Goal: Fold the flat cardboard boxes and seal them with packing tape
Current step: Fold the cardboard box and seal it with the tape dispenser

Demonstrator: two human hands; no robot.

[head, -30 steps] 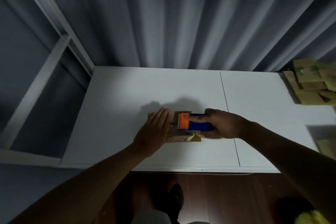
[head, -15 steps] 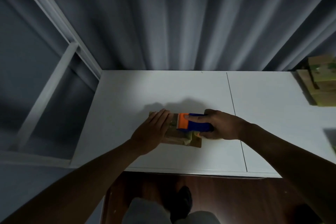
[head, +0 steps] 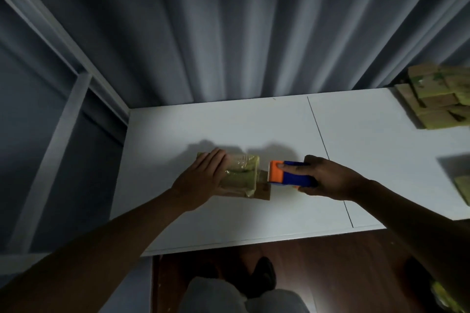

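Note:
A small folded cardboard box (head: 241, 175) covered with glossy tape lies on the white table (head: 229, 129). My left hand (head: 203, 180) lies flat on the box's left part, fingers straight, pressing it down. My right hand (head: 328, 176) grips a tape dispenser (head: 287, 173) with a blue body and an orange front, index finger along its top. The dispenser sits just right of the box, its toothed edge close to the box's right end. A brown flap sticks out at the box's lower right corner.
A pile of taped cardboard boxes (head: 440, 99) stands at the table's far right. Another cardboard piece (head: 464, 185) shows at the right edge. Grey curtains hang behind the table, a white frame runs along the left. Dark wood floor and my shoes lie below the front edge.
My right hand has pulled the dispenser off the box top to the right, uncovering the taped surface. My left hand stays pressed on the box. The camera view shifted.

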